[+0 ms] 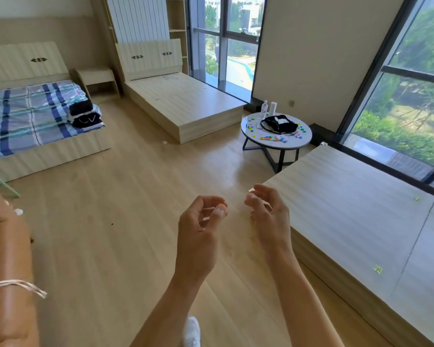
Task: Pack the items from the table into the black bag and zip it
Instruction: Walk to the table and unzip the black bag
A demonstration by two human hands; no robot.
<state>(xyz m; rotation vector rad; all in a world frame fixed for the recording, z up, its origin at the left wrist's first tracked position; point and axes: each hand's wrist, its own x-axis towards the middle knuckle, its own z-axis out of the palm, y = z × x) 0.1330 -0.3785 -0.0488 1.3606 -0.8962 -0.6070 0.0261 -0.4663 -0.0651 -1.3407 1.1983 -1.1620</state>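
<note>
Bare wooden bed frame [183,106] at the far side. Just left of it a small nightstand [98,80]. Further left a striped blue bed [23,116] and folded dark clothes [85,113].

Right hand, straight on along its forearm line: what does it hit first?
Nothing close: the right hand has only open air over the wood floor ahead. Further on, its line runs roughly toward the left edge of the round table; depth is unclear, so it might pass beside it.

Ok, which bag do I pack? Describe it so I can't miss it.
Find the round white table by the beige wall on the right. The black bag lies on it among small coloured pieces, before a clear bottle. It is the only large dark thing there, with a white patch.
</note>
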